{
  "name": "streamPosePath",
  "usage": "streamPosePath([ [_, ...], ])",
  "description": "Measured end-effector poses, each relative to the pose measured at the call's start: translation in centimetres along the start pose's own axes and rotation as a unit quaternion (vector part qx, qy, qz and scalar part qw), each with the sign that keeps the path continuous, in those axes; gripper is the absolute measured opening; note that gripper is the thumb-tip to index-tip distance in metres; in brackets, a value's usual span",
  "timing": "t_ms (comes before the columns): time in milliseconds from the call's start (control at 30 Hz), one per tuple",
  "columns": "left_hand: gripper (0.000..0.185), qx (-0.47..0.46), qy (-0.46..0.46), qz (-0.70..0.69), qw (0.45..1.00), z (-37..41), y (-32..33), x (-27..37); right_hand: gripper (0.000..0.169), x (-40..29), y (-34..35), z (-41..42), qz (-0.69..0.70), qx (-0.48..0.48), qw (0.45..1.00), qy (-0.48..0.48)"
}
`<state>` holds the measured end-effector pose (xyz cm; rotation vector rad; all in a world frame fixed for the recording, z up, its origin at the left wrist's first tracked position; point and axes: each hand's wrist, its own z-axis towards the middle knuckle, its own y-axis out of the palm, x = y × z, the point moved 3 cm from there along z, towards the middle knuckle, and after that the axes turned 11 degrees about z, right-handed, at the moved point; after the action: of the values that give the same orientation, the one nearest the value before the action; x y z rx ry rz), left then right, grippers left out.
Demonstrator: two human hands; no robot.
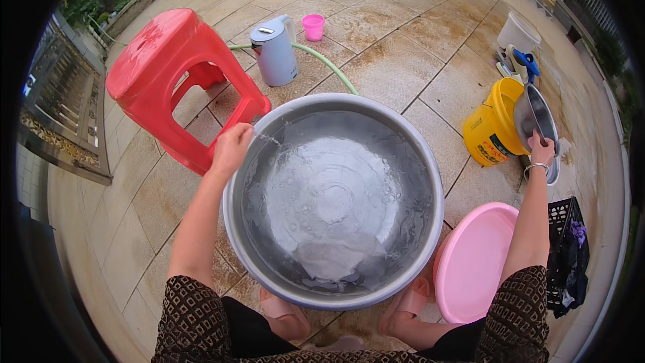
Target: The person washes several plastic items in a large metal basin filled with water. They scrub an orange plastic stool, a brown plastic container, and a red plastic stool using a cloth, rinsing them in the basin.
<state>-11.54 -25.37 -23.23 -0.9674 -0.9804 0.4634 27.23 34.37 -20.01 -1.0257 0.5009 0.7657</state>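
In front of me stands a large round metal basin [437, 201] holding clear, rippled water. A pale, thin cloth-like piece [332, 259] lies in the water at the near side; its material is unclear. My left hand [233, 147] is at the basin's upper left rim, fingers curled in with nothing visible in them. Water droplets splash just right of its fingertips. Far to the right, my right hand [541, 148] grips the rim of a smaller metal bowl [526, 111], tilted on its side against a yellow bucket [484, 133].
A red plastic stool [151, 75] stands left, beside a light-blue kettle [276, 55], pink cup [313, 27] and green hose [327, 64]. Right are a pink tub [478, 262], black crate [560, 212] with dark cloth, and white bucket [518, 33]. My slippered feet flank the basin's near edge.
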Motion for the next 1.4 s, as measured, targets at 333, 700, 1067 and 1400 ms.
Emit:
streamPosePath([
  [333,0.066,0.149,-0.186,-0.559,0.794,2.2,-7.6,-9.0,0.060,6.4,2.1,9.8,-0.080,-0.053,0.993,-0.074],
  [700,0.093,0.242,-0.061,-0.849,0.466,8.9,-7.6,-5.1,0.019,-5.4,5.8,-10.9,0.112,-0.290,0.923,-0.225],
  [1067,0.067,0.420,-0.100,-0.800,0.417,2.7,-12.5,-9.4,0.056,-7.9,0.3,-48.3,-0.193,-0.804,0.498,-0.263],
  [1400,0.060,0.424,-0.236,-0.698,0.527,-5.1,-19.5,-10.5,0.054,-3.5,1.4,-53.1,-0.149,-0.803,0.527,-0.234],
])
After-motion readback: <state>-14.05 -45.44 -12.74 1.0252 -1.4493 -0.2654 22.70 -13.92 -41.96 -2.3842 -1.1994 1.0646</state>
